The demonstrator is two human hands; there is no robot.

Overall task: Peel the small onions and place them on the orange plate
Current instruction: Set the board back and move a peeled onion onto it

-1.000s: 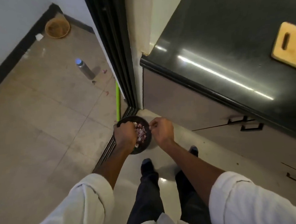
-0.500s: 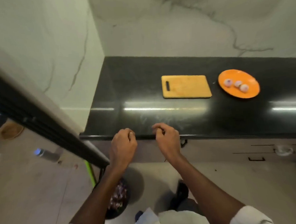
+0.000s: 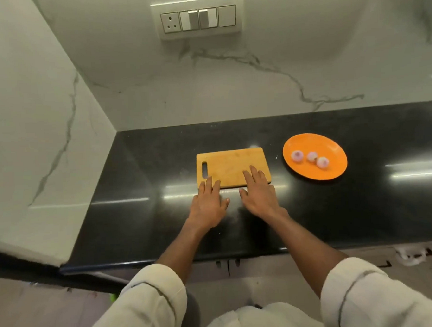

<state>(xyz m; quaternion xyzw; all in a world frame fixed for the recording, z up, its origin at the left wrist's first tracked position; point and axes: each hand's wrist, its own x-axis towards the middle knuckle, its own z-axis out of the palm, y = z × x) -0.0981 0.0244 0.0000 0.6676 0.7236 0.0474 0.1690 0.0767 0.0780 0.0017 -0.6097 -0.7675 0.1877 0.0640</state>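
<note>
A person in rolled white sleeves reaches both bare hands out over a black kitchen counter [image 3: 142, 217] to a wooden cutting board [image 3: 231, 166], the fixed point of the scene. The left hand [image 3: 208, 205] lies flat with fingers straight and spread, its fingertips [image 3: 209, 182] on the board's near left corner below the handle slot; the right hand [image 3: 260, 194] lies likewise palm down, fingers extended over the board's near right edge. Neither hand holds anything. To the right of the board, just apart from it, sits the orange plate [image 3: 329, 145], with three peeled small onions [image 3: 309, 158] lying in a loose row on the side nearer the board. No unpeeled onion, knife or peel can be seen on the board or anywhere around it, so the peeling and plating appear finished, or close to it, and the step in hand looks like a closing pause or a steadying of the board. If more onions remain out of view, the next move calls for fetching one to the board; otherwise it calls only for drawing both hands back from the board without nudging it toward the plate.
</note>
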